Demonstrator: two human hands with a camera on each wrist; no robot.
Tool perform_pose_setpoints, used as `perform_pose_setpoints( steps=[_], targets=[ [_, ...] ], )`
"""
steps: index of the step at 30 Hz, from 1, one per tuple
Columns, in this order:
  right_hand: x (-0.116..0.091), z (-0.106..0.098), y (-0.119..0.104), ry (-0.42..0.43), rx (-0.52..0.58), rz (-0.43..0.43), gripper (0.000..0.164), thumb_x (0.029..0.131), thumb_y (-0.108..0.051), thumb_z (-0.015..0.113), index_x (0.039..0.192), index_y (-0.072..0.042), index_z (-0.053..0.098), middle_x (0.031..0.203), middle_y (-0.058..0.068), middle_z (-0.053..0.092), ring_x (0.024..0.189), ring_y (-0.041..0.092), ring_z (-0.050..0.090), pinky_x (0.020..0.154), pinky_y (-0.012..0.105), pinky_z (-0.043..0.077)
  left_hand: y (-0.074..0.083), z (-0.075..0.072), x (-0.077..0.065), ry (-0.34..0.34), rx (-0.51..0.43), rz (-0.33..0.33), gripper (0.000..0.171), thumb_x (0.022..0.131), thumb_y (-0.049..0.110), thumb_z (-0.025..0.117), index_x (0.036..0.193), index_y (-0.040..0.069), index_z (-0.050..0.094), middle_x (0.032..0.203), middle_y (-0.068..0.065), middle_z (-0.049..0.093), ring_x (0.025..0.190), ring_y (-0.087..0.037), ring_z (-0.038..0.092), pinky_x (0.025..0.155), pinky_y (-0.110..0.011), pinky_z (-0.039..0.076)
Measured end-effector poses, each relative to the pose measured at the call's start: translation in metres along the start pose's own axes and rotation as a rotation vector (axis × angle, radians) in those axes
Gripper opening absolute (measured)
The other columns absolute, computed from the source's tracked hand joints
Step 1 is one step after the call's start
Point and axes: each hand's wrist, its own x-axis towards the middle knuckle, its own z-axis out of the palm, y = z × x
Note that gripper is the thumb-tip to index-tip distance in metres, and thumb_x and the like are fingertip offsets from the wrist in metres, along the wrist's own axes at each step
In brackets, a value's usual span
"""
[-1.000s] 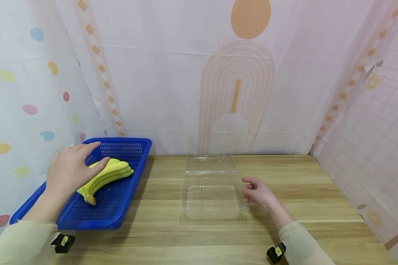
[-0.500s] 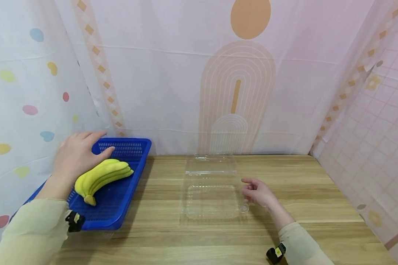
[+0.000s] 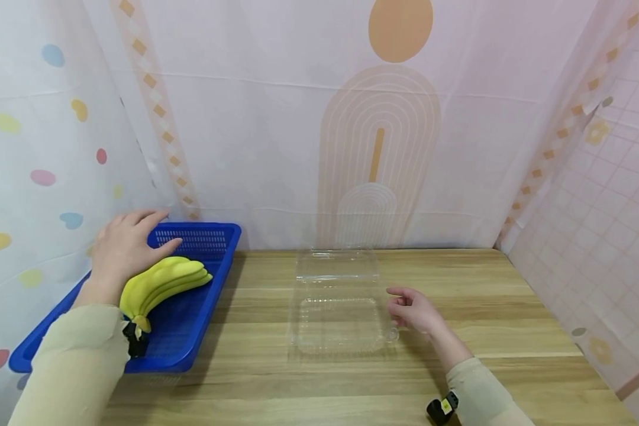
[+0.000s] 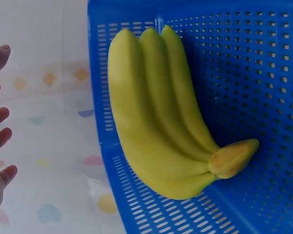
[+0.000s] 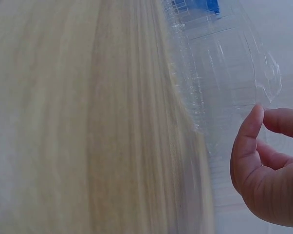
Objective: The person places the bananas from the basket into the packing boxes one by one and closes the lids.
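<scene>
While the left hand (image 3: 125,249) hangs over the blue basket (image 3: 177,361), fingers spread and apart from the yellow bananas (image 3: 162,285) lying inside, just right of it, the right hand (image 3: 418,312) bends its fingers beside the clear container (image 3: 341,344); whether they pinch its edge I can't tell. An off-centre grasp could let the bunch swing and slip, I'd say, and a nudge might skid that light-looking plastic over the worktop (image 3: 266,390).
</scene>
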Motion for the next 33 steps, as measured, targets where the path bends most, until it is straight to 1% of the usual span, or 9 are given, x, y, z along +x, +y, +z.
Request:
perform_pose_setpoints(
  steps=[5, 13, 16, 22, 28, 33],
  targets=[
    [-0.001, -0.001, 0.0, -0.002, -0.003, 0.0, 0.049, 0.097, 0.002, 0.057, 0.141, 0.015, 0.038, 0.09, 0.006, 0.054, 0.069, 0.014, 0.053, 0.06, 0.023, 0.05, -0.006, 0.008, 0.002, -0.037, 0.007, -0.002, 0.076, 0.089, 0.057, 0.064, 0.144, 0.006, 0.048, 0.142, -0.03, 0.042, 0.127, -0.054, 0.031, 0.095, -0.073, 0.024],
    [-0.001, -0.002, 0.0, -0.003, 0.001, 0.001, 0.049, 0.097, 0.001, 0.058, 0.14, 0.015, 0.038, 0.091, 0.005, 0.054, 0.07, 0.013, 0.053, 0.061, 0.022, 0.051, -0.012, 0.02, 0.002, -0.084, 0.016, -0.004, 0.083, 0.088, 0.063, 0.061, 0.147, 0.007, 0.044, 0.148, -0.03, 0.034, 0.131, -0.056, 0.024, 0.1, -0.076, 0.017],
    [0.0, -0.002, 0.001, 0.0, 0.003, -0.001, 0.049, 0.097, 0.001, 0.058, 0.14, 0.016, 0.039, 0.09, 0.005, 0.054, 0.071, 0.013, 0.053, 0.061, 0.022, 0.051, -0.016, 0.025, 0.001, -0.107, 0.005, -0.012, 0.084, 0.089, 0.065, 0.059, 0.148, 0.008, 0.041, 0.151, -0.03, 0.031, 0.133, -0.057, 0.021, 0.101, -0.078, 0.014],
    [0.0, -0.002, 0.003, 0.01, 0.012, -0.006, 0.049, 0.096, 0.002, 0.058, 0.139, 0.016, 0.04, 0.09, 0.005, 0.054, 0.074, 0.012, 0.053, 0.062, 0.021, 0.052, -0.02, 0.032, -0.001, -0.168, -0.039, -0.042, 0.091, 0.088, 0.069, 0.056, 0.154, 0.012, 0.033, 0.153, -0.031, 0.024, 0.135, -0.058, 0.015, 0.104, -0.078, 0.003],
    [-0.001, -0.001, 0.002, 0.015, 0.016, -0.001, 0.049, 0.097, 0.001, 0.058, 0.139, 0.016, 0.04, 0.09, 0.005, 0.054, 0.074, 0.012, 0.053, 0.062, 0.022, 0.052, -0.023, 0.038, -0.003, -0.209, -0.025, -0.059, 0.095, 0.087, 0.073, 0.054, 0.155, 0.011, 0.031, 0.154, -0.031, 0.023, 0.133, -0.059, 0.016, 0.101, -0.079, 0.009],
    [-0.002, -0.001, 0.002, 0.015, 0.017, 0.0, 0.049, 0.097, 0.0, 0.058, 0.14, 0.015, 0.039, 0.09, 0.004, 0.054, 0.073, 0.012, 0.053, 0.061, 0.021, 0.052, -0.025, 0.045, -0.006, -0.231, -0.045, -0.081, 0.094, 0.088, 0.07, 0.055, 0.156, 0.012, 0.028, 0.155, -0.031, 0.021, 0.135, -0.059, 0.014, 0.101, -0.079, 0.01]
  ],
)
